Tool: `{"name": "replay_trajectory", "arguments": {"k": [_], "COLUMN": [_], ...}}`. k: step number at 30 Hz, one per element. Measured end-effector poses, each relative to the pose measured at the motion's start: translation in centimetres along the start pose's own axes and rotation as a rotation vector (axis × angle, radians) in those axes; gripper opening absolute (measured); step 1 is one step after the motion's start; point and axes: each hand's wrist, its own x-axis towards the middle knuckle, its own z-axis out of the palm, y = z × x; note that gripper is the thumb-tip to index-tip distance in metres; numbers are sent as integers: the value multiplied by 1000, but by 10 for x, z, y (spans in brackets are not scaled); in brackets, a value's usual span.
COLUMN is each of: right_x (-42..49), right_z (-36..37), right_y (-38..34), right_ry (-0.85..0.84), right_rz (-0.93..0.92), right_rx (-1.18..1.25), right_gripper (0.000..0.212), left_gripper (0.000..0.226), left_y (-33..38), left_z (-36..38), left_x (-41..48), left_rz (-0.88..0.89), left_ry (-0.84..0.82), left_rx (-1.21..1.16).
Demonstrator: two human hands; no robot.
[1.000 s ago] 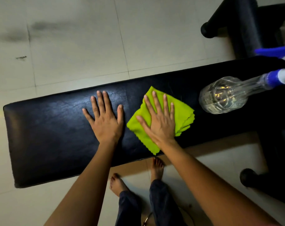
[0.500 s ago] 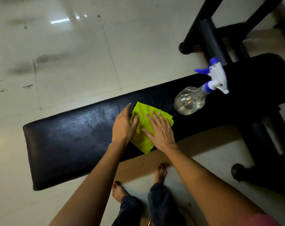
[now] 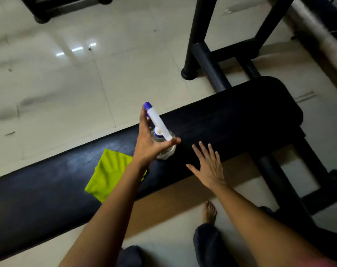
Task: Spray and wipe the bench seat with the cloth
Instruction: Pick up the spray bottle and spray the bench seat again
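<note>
The black padded bench seat (image 3: 231, 120) runs from lower left to upper right. A lime-green cloth (image 3: 110, 174) lies flat on it, partly under my left forearm. My left hand (image 3: 150, 145) is wrapped around the neck of the clear spray bottle (image 3: 163, 147), which stands upright on the seat with its white and blue trigger head (image 3: 156, 120) pointing away. My right hand (image 3: 208, 164) rests flat on the seat to the right of the bottle, fingers spread, holding nothing.
Black metal frame legs (image 3: 202, 49) stand on the pale tiled floor (image 3: 67, 83) beyond the bench. More dark frame and a rubber foot (image 3: 291, 189) sit at the right. My bare foot (image 3: 209, 211) stands on the floor near the bench's front edge.
Both hands have left the cloth. My left hand moved right and took hold of the spray bottle, which now stands upright instead of lying down. My right hand shifted right onto bare seat.
</note>
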Motion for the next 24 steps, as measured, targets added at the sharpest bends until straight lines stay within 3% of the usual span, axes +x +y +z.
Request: {"name": "replay_trajectory", "arguments": {"k": [5,10,15,18,24], "right_x": [49,55,57,57,53], "right_z": [-1,16,16,14,2], "right_y": [55,64,66,66,77], "right_ry": [-94,-76,-55,-102,-130], "right_rz": [-68,-106,-124,-116,-167], "right_rx": [-29,-5,22,9,-53], "right_gripper": [91,91,89,89,85], "left_gripper": [100,70,56,58,55], "left_y": [-17,-7,6,6,-7], "left_z": [35,57,72,78,97], "left_x": [19,28,34,33,2], "left_rz": [171,199,198,150,-165], "left_ry": [385,549,554,481,245], "left_rx": [36,117,158,52,-27]}}
